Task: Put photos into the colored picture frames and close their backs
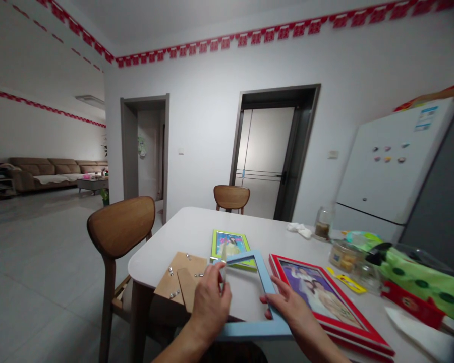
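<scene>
Head view, left hand [210,310], right hand [287,302] gripping blue frame [249,330], red frame [363,322] beside

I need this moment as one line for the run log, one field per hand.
left hand: thin pale sheet | right hand: blue picture frame | near: wooden backing board

No wording could be read with certainty. Along the top of the wall, a red paper border [227,38] was noted; its repeated shapes resemble the double-happiness sign, but are too small to be confirmed. On the fridge door [386,161], a blue-and-white sticker [426,118] was seen, its print illegible. A green picture frame [230,247] shows a magazine-style print, lettering blurred. A jar [342,257] bears an unreadable label. On the tabletop [196,232], a red packet [410,305] carries illegible gold marks.
</scene>
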Tool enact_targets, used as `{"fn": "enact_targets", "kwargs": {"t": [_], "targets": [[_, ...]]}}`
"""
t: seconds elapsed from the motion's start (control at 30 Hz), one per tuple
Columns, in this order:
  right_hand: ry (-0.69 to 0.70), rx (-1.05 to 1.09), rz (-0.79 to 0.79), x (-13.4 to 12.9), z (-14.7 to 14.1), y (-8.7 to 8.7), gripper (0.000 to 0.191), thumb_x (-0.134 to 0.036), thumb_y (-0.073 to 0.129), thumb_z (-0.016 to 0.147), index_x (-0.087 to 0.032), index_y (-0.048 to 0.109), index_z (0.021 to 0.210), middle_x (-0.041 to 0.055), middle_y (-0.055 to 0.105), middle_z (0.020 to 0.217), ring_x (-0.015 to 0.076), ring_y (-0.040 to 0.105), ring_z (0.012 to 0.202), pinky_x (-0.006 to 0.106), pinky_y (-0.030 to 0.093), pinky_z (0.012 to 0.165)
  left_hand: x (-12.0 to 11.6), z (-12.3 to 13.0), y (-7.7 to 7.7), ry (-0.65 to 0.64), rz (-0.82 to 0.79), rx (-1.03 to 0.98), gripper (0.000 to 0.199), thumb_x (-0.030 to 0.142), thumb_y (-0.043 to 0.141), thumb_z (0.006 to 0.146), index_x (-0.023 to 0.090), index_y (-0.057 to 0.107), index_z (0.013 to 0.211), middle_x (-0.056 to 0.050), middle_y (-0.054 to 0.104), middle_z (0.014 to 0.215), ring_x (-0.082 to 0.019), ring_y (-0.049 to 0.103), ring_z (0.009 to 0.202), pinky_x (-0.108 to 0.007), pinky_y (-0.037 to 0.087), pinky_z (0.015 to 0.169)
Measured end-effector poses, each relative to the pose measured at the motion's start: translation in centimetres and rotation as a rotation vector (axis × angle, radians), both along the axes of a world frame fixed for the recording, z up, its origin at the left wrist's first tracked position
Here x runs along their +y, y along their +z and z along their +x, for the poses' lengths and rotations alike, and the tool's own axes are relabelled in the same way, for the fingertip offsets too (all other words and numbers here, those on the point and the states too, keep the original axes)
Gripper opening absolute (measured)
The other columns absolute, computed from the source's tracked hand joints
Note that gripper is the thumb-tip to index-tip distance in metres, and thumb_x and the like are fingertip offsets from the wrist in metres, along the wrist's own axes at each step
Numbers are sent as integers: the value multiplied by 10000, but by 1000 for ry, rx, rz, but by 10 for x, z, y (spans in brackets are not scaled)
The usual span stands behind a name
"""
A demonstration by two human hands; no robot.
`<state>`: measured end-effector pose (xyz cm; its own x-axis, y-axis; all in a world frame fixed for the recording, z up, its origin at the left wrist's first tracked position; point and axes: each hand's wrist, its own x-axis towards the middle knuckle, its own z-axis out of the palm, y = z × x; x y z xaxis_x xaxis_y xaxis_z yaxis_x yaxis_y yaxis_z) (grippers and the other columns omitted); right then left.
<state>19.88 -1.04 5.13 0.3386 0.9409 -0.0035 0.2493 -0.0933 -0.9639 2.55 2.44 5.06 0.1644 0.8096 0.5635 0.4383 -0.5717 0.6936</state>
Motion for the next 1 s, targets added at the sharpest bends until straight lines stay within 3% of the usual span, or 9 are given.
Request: {"fn": "enact_targets", "kwargs": {"t": [0.1,0.2,0.3,0.37,0.53,0.73,0.87,1.0], "targets": [[-26,-339,-25,4,19,-20,614,-341,442,625,-96,395,1186,-23,573,511,153,545,492,247,401,491,14,-34,-17,130,-111,-182,336,200,419,695,158,455,1026,-63,574,956,-193,533,883,-284,397,788],[-28,-607,-51,6,32,-40,558,-346,416,624,-65,495,1100,-6,568,508,172,554,529,260,404,543,23,-60,-47,178,-286,-299,368,275,444,684,138,434,1024,-70,595,935,-207,559,853,-290,415,759],[2,-744,-89,4,36,-50,520,-355,385,665,-65,515,1077,33,606,572,188,575,579,272,408,592,25,-71,-72,190,-389,-294,448,317,464,662,117,423,1061,-78,607,936,-216,569,847,-283,420,739],[30,-802,-94,3,36,-53,491,-347,371,695,-76,514,1078,62,631,634,196,588,631,276,408,627,25,-73,-81,185,-400,-222,491,320,464,661,102,409,1098,-85,608,944,-215,567,863,-276,415,744],[72,-876,-129,2,35,-53,441,-341,358,732,-84,528,1048,111,656,731,219,601,719,295,408,683,19,-79,-74,194,-389,68,509,320,417,706,60,396,1143,-120,599,952,-227,552,891,-289,400,764],[93,-920,-139,-1,32,-53,453,-385,390,727,-91,529,1041,142,658,796,247,601,767,316,414,694,0,-84,-61,225,-216,354,528,325,448,697,91,427,1170,-135,459,1192,-240,402,1104,-321,303,922],[76,-949,-141,4,34,-57,436,-310,416,709,-84,512,1069,163,644,883,245,598,806,314,412,718,-8,-70,-55,-2,-134,545,632,182,516,592,177,406,1214,-69,325,1317,-241,246,1213,-361,162,1011],[59,-974,-162,6,34,-59,422,-315,395,726,-109,514,1074,161,636,906,254,587,850,327,415,713,-2,-54,-57,-103,-86,640,576,95,438,610,203,459,1175,-65,417,1258,-226,325,1177,-388,186,1006]]}}
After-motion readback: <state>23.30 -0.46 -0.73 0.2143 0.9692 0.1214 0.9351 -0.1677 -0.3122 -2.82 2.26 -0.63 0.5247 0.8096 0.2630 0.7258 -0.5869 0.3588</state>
